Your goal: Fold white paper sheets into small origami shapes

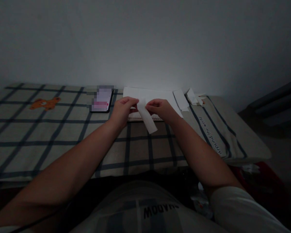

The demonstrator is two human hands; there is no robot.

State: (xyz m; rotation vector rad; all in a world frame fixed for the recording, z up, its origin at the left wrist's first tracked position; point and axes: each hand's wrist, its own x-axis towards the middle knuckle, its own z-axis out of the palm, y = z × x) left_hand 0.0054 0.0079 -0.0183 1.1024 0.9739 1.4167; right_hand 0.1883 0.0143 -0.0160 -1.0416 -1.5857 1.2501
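A white paper strip (147, 119) is held up between my two hands, its lower end hanging toward me. My left hand (123, 109) pinches its upper left edge between thumb and finger. My right hand (162, 109) pinches the strip's right edge a little lower. Beneath both hands lie white paper sheets (145, 91), partly covered by my fingers. Just right of my right hand, a narrower cut piece of white paper (181, 99) rests over the edge of the sheets.
A lit phone (102, 100) lies left of the sheets. Crumpled paper scraps (194, 97) sit at the right. The checked tablecloth (70, 132) bears an orange bear figure (45, 103). The wall (145, 42) stands behind; a red container (262, 181) is below the right edge.
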